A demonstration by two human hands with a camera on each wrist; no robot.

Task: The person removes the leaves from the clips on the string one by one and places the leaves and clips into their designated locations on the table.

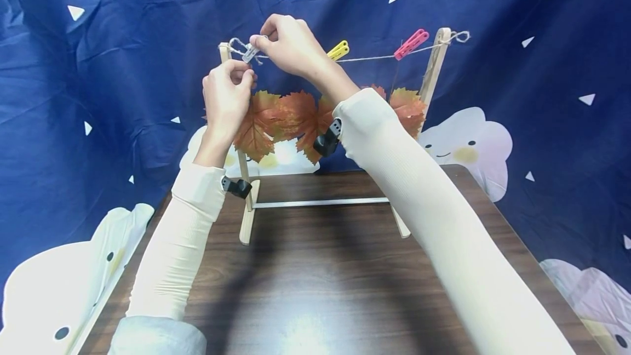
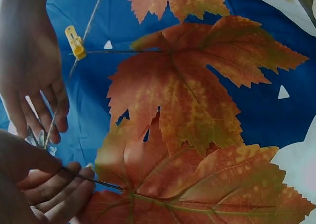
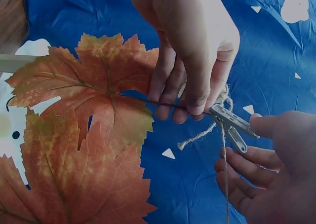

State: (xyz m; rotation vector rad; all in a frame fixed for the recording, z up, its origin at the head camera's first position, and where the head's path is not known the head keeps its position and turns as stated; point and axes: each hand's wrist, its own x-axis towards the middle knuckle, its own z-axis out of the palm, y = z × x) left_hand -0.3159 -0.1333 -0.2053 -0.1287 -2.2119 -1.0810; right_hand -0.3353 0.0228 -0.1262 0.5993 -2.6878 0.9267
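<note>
My left hand pinches the thin dark stem of an orange maple leaf between thumb and fingers. The stem's end reaches the nose of a pale grey clothespin, which sits on the twine near the left post. At the clothespin's handles is my right hand, with the thumb on one handle tip and the fingers curled beneath the other. A second orange leaf hangs by its stem from a yellow clothespin along the same line.
Farther right, a pink clothespin holds another leaf. The twine runs between two wooden posts, joined low down by a white bar. This frame stands on a brown table before a blue curtain.
</note>
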